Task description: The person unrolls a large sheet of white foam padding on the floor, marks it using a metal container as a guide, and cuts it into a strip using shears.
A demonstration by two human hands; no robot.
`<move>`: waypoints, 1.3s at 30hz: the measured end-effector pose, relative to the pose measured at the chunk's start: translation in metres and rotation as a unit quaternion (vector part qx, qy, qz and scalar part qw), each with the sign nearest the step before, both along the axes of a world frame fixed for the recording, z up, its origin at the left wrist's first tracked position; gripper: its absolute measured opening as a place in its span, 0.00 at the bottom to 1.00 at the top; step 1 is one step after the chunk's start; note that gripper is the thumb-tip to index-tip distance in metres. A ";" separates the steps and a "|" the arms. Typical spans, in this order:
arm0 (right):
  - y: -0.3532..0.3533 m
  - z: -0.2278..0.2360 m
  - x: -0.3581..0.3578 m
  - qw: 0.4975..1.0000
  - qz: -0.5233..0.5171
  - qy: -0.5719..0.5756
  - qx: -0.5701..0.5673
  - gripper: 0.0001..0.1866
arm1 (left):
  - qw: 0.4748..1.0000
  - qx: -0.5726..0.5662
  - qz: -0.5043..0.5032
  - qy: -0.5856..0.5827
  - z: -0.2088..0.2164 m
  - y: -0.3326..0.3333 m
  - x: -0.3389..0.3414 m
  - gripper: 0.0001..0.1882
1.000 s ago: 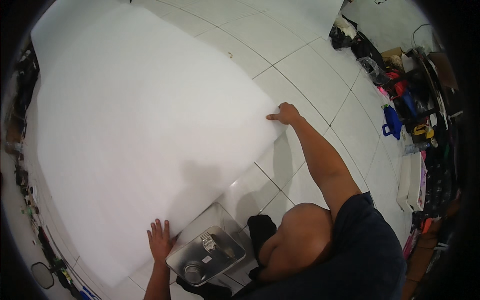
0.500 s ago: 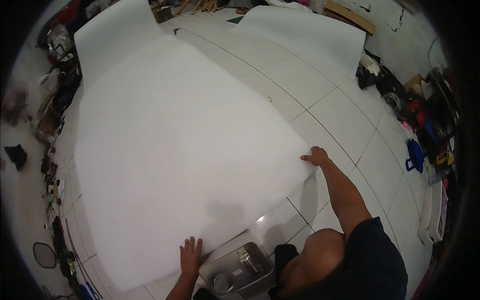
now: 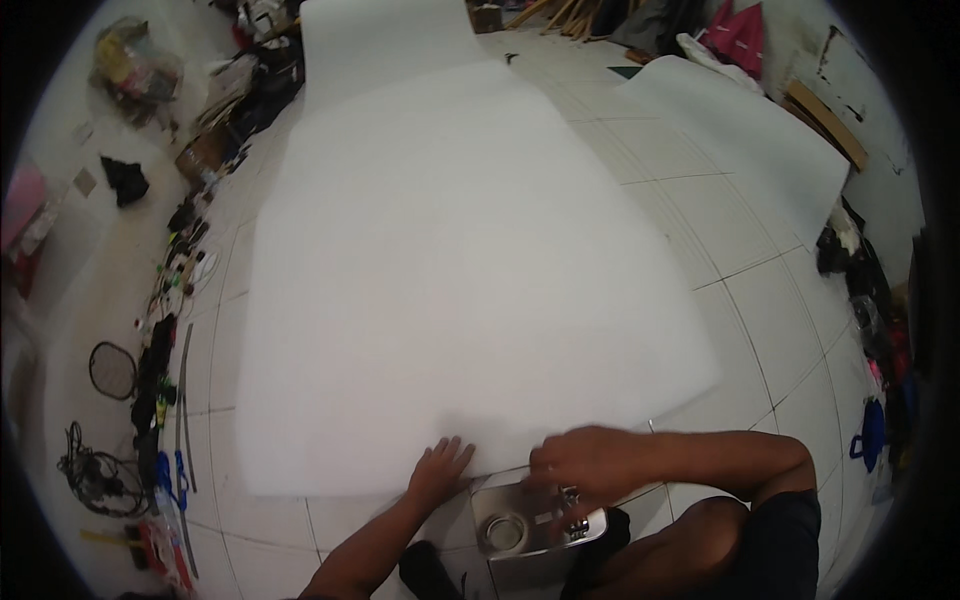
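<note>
Left hand (image 3: 441, 470) flat, open, pressing white foam sheet (image 3: 450, 270); right hand (image 3: 580, 468) beside it grasps metal tin (image 3: 530, 525).

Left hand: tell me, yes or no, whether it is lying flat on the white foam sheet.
Yes: the left hand lies palm down, fingers spread, on the near edge of the white foam sheet on the tiled floor.
</note>
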State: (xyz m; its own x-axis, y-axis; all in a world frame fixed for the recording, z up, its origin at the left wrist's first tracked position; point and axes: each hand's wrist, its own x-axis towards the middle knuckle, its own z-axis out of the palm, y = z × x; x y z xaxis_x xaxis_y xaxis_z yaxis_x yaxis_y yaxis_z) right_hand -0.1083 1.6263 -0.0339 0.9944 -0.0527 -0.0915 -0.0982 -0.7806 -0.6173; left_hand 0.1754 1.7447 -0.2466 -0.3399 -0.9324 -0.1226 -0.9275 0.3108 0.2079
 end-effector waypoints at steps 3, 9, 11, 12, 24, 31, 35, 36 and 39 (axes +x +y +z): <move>0.028 -0.001 0.015 0.995 0.058 0.042 -0.074 0.33 | 1.000 -0.005 0.014 -0.025 -0.006 0.002 0.005 0.37; 0.063 0.003 0.004 0.972 -0.079 0.127 -0.181 0.58 | 1.000 -0.005 0.023 0.016 -0.021 0.002 0.001 0.40; 0.072 0.000 0.011 0.970 -0.070 0.138 -0.187 0.58 | 0.999 -0.022 0.033 0.014 -0.022 0.001 0.002 0.40; 0.073 -0.001 0.014 0.968 -0.068 0.144 -0.194 0.58 | 0.999 -0.038 0.032 0.022 -0.018 0.004 0.000 0.40; 0.030 0.082 -0.005 0.972 -0.227 0.056 0.003 0.47 | 0.995 -0.087 0.031 -0.042 -0.020 0.012 0.011 0.38; -0.013 0.037 0.020 0.952 -0.271 -0.051 -0.135 0.46 | 0.999 -0.018 0.035 0.025 -0.032 0.005 0.012 0.37; -0.048 -0.010 0.035 0.939 -0.279 -0.040 -0.196 0.46 | 0.996 -0.077 0.034 0.015 -0.028 0.006 0.009 0.37; -0.057 -0.014 0.037 0.948 -0.277 0.009 -0.156 0.46 | 0.995 -0.090 0.029 0.015 -0.027 0.007 0.008 0.36; -0.078 -0.010 0.050 0.955 -0.259 0.041 -0.139 0.45 | 0.993 -0.100 0.044 0.053 -0.040 0.011 0.009 0.38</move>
State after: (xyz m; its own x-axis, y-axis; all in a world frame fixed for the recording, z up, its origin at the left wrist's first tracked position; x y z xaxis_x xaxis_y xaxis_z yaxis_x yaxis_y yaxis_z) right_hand -0.0582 1.5487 -0.0437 0.8188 -0.5685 -0.0794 -0.5544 -0.7474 -0.3662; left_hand 0.1841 1.7554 -0.2867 -0.2568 -0.9613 0.0996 -0.9290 0.2739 0.2490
